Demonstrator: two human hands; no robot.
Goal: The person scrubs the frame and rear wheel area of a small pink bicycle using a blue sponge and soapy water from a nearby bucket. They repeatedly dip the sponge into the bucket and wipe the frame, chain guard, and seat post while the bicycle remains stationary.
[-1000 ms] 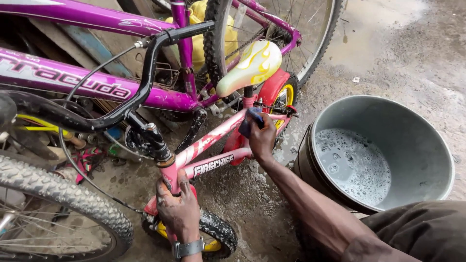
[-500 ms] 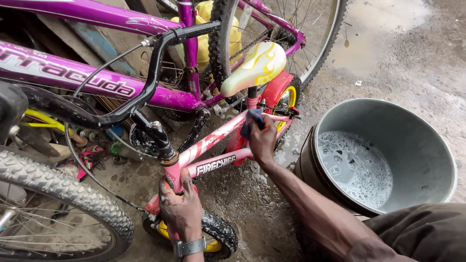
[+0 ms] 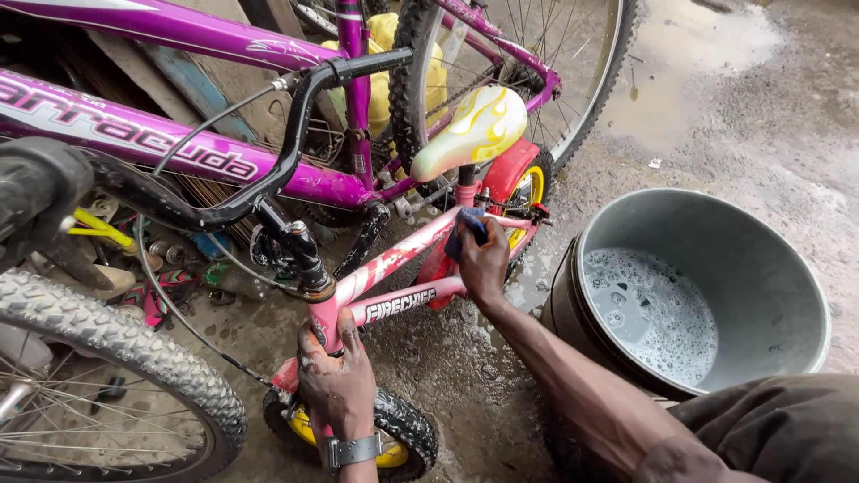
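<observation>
— What does the small pink bicycle (image 3: 394,268) look like?
— Wet, red-and-pink frame, yellow-white saddle, yellow rims — standing on the muddy ground beside a grey basin (image 3: 716,295) of soapy water.
— And the hands?
— Left hand (image 3: 338,380) wraps the head tube; right hand (image 3: 483,264) presses a dark sponge (image 3: 467,231) against the frame below the saddle.

wet grey concrete floor (image 3: 734,107) with a puddle (image 3: 680,54), daylight; wooden boards (image 3: 161,63) behind.

Small bike frame (image 3: 407,268): pink-red with white streaks. Its saddle (image 3: 470,132), at twelve o'clock: cream with yellow flames. Cloth (image 3: 467,231) in the right hand (image 3: 483,264): dark blue. Larger bike (image 3: 179,148), ten o'clock: purple. Basin (image 3: 769,268), three o'clock: grey, white suds.
</observation>
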